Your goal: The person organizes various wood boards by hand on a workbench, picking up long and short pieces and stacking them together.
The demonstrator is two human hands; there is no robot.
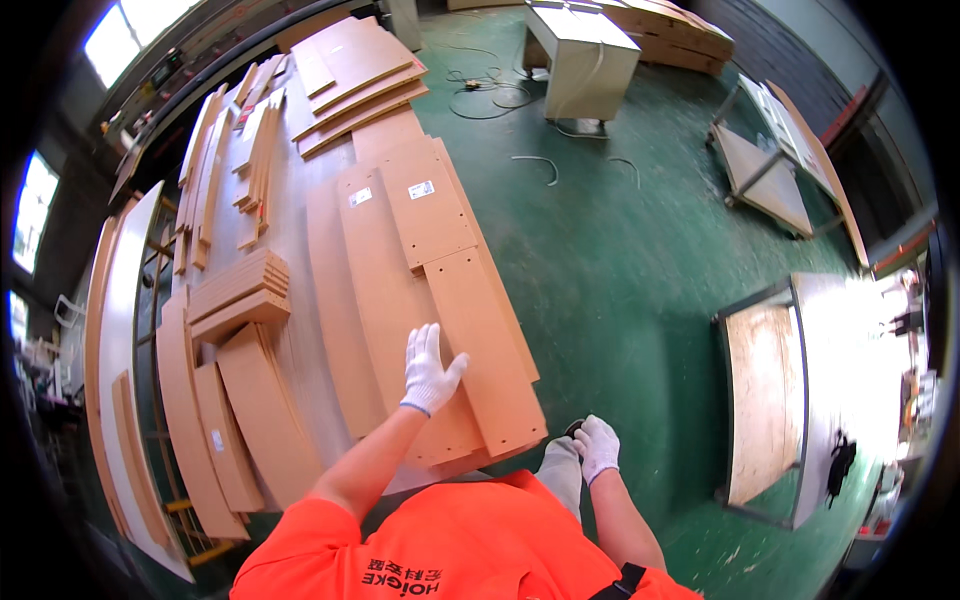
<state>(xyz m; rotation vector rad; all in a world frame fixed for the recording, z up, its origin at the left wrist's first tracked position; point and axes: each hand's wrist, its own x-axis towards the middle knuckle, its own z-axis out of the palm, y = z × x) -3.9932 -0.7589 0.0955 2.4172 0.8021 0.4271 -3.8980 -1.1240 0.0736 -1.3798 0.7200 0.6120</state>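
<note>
My left hand (pixel 428 372), in a white knit glove, lies flat with fingers spread on a long light-brown wood panel (pixel 385 290). Nothing is in its grasp. Right beside it lies a narrower panel (pixel 485 350) with small drilled holes, next to a shorter labelled panel (pixel 430 215). My right hand (pixel 598 447), gloved in white too, hangs by my thigh over the green floor, away from the panels. Its fingers are loosely bent and it seems to hold nothing; part of them is hard to make out.
Stacked boards (pixel 360 65) and narrow strips (pixel 258 150) cover the far part of the worktable. A bundle of short slats (pixel 240 295) lies at left. On the green floor (pixel 640 290) stand a wheeled cart (pixel 765 180), a metal-framed table (pixel 840 380) and a pale cabinet (pixel 590 70), with loose cables near it.
</note>
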